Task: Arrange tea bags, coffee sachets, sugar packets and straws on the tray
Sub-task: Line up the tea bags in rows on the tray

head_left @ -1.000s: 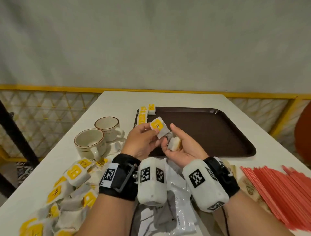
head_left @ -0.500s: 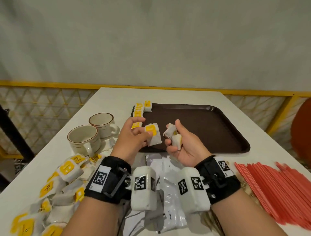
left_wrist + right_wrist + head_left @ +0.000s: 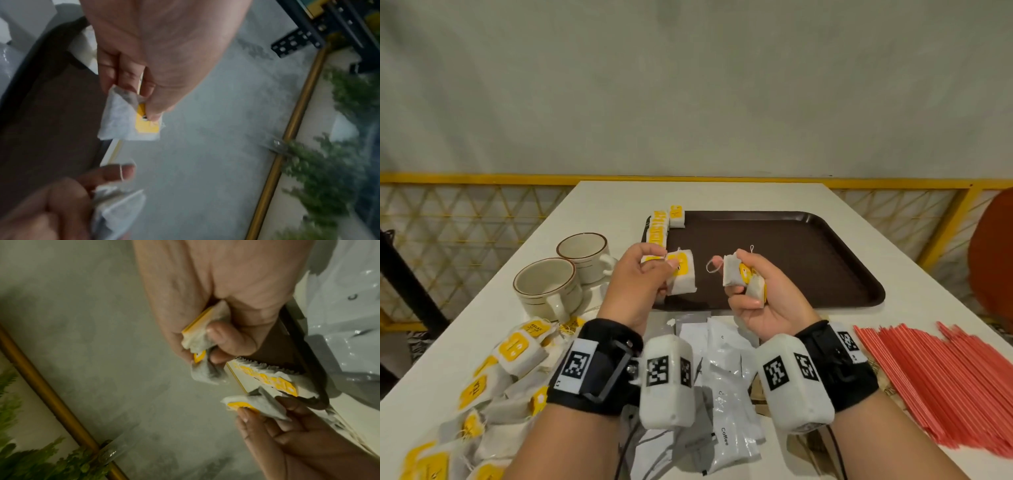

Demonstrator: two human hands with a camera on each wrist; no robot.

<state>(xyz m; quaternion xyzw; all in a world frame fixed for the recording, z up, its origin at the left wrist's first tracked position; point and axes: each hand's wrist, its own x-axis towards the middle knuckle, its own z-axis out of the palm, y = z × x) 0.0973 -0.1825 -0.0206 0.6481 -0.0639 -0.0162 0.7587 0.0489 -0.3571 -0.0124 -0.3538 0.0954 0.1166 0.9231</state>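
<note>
Brown tray beneath; left hand pinches tea bag.

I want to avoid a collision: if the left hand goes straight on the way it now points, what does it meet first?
Probably the row of tea bags along the brown tray's left edge. The left hand, pinching one tea bag, points forward toward that row. Depth is unclear; it might pass above them.

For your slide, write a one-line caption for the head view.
Left hand pinches one tea bag, right hand grips two, above a brown tray.
</note>
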